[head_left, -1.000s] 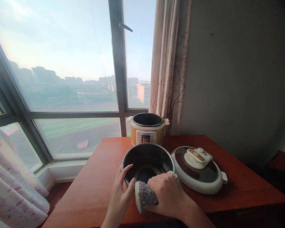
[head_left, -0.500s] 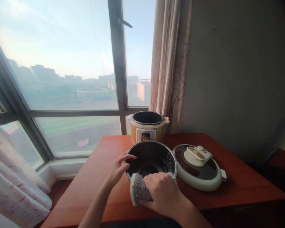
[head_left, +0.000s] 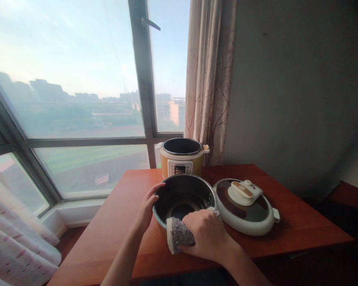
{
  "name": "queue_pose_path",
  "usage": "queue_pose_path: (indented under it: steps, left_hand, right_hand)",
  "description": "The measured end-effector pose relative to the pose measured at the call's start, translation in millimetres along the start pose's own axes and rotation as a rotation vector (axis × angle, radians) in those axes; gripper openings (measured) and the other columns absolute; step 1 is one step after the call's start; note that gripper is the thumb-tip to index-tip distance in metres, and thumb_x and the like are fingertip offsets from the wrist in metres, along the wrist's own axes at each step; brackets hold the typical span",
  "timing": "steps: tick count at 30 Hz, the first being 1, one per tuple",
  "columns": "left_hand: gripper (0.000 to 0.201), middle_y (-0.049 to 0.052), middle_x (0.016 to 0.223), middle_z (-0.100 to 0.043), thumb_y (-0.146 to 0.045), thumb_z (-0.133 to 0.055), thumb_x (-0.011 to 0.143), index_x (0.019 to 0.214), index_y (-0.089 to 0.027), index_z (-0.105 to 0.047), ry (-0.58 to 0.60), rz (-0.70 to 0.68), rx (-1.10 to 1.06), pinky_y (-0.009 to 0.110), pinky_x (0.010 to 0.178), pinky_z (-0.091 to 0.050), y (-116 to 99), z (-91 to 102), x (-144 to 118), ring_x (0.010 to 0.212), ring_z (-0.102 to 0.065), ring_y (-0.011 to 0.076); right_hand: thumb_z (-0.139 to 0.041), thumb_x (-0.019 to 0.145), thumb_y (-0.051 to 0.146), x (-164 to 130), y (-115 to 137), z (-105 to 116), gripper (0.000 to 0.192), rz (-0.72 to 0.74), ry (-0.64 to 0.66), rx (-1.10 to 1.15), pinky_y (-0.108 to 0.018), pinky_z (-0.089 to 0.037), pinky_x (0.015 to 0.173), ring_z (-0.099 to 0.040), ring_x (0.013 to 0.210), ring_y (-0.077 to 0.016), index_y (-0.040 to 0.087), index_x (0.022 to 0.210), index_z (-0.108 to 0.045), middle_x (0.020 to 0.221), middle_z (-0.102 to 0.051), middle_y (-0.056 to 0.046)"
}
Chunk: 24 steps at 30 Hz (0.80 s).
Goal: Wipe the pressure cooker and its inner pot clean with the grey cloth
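1) Cloth (head_left: 177, 235) sits bunched in right hand (head_left: 207, 232), fingers wrapped round it, at near rim of inner pot (head_left: 179, 192)
2) Left hand (head_left: 147, 206) rests at left rim, digits slightly apart; can't tell if it grips. Inner pot stands between and just ahead of both hands
3) Step looks like wiping the rim; next move likely calls for left bracing while cloth slides along
4) Hidden: right palm, part of cloth, some near outer wall; cooker body (head_left: 181, 159) beyond hands partly blocked

each grip (head_left: 207, 234) bare, both forearms (head_left: 123, 254) bare
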<state>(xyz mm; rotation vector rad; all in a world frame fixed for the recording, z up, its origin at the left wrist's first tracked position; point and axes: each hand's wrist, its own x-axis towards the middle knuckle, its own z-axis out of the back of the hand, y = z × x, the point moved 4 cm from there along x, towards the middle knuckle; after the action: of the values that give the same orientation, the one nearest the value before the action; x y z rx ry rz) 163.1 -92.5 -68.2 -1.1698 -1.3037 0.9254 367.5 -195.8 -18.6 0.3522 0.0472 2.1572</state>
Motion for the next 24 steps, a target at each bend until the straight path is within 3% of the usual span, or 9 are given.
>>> queue_pose_path:
  steps: [5, 10, 14, 17, 24]
  left_hand:
    - [0.063, 0.01, 0.142, -0.06, -0.051, -0.061, 0.086, 0.14, -0.017, -0.056, -0.137, -0.03, 0.006, 0.042, 0.114, -0.039, 1.0, -4.7, -24.9, 0.138, -0.047, 0.0326]
    - [0.067, 0.006, 0.152, -0.05, -0.05, -0.059, 0.09, 0.15, -0.026, -0.042, -0.26, -0.082, 0.008, 0.041, 0.121, -0.028, -1.5, -27.8, -62.1, 0.145, -0.037, 0.0288]
    - [0.069, 0.009, 0.146, -0.055, -0.05, -0.062, 0.089, 0.149, -0.023, -0.043, -0.379, -0.12, 0.082, 0.042, 0.119, -0.033, -6.4, -40.6, -81.6, 0.141, -0.044, 0.0309]
    - [0.063, 0.01, 0.141, -0.059, -0.047, -0.064, 0.086, 0.142, -0.022, -0.051, -0.403, -0.129, 0.128, 0.043, 0.114, -0.039, -5.2, -35.7, -81.5, 0.134, -0.051, 0.0317]
    - [0.045, 0.009, 0.128, -0.069, -0.034, -0.065, 0.077, 0.12, -0.02, -0.068, -0.328, -0.214, 0.27, 0.045, 0.11, -0.039, -0.1, -10.2, -57.6, 0.126, -0.056, 0.0339]
  right_hand:
    - [-0.072, 0.076, 0.057, 0.5, -1.1, -0.2, 0.038, -0.001, -0.009, 0.014, -0.032, -0.041, 0.073, -0.066, 0.086, -0.0252, 0.022, 0.087, -0.061, 0.089, -0.072, -0.003]
    - [-0.072, 0.075, 0.056, 2.0, 2.0, -1.8, 0.038, -0.034, -0.022, 0.017, -0.032, -0.04, 0.072, -0.066, 0.084, -0.0256, 0.022, 0.086, -0.062, 0.089, -0.072, -0.004]
    - [-0.072, 0.076, 0.056, 2.3, 6.4, -2.2, 0.037, -0.05, -0.043, 0.007, -0.032, -0.038, 0.07, -0.066, 0.082, -0.0252, 0.022, 0.085, -0.062, 0.086, -0.071, -0.004]
    - [-0.072, 0.076, 0.056, 1.6, 7.3, -2.4, 0.037, -0.038, -0.052, -0.003, -0.032, -0.038, 0.07, -0.066, 0.082, -0.0252, 0.022, 0.085, -0.062, 0.086, -0.071, -0.003]
    - [-0.07, 0.08, 0.062, 1.5, 8.7, -6.1, 0.042, 0.003, -0.078, -0.004, -0.032, -0.036, 0.069, -0.064, 0.082, -0.0246, 0.022, 0.088, -0.06, 0.088, -0.07, -0.003]
